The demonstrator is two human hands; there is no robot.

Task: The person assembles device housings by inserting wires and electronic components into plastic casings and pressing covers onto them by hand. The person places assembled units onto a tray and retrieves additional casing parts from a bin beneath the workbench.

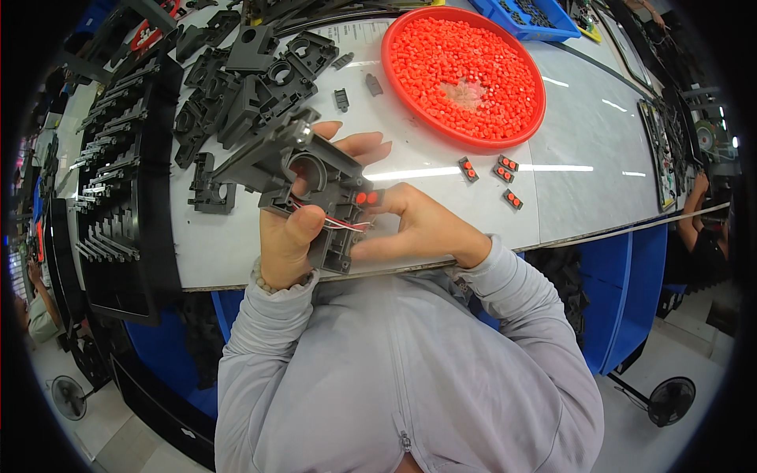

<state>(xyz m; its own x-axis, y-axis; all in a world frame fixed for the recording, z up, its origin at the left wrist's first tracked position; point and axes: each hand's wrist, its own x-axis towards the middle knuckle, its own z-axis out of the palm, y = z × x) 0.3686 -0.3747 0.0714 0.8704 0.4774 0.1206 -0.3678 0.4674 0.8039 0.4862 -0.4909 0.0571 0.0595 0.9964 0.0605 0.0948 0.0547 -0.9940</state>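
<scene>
A dark grey plastic housing (319, 169) with a round opening is held up, tilted, above the table's front edge. My left hand (288, 240) wraps round it from below, its thumb on the near side and its other fingers showing beyond. Thin red and white wires (339, 225) run across the housing. On the housing's right side sits a small dark block with two red buttons (367, 199). My right hand (422, 229) has its fingertips at that block, while its thumb lies by the housing's lower end; the fingertips are slightly blurred.
A round red tray (528, 134) full of small red pieces stands at the back. Several two-button blocks (505, 169) lie right of my hands. A pile of grey housings (260, 87) is at the back left, beside a black rack (134, 197). A blue tray (544, 31) stands behind.
</scene>
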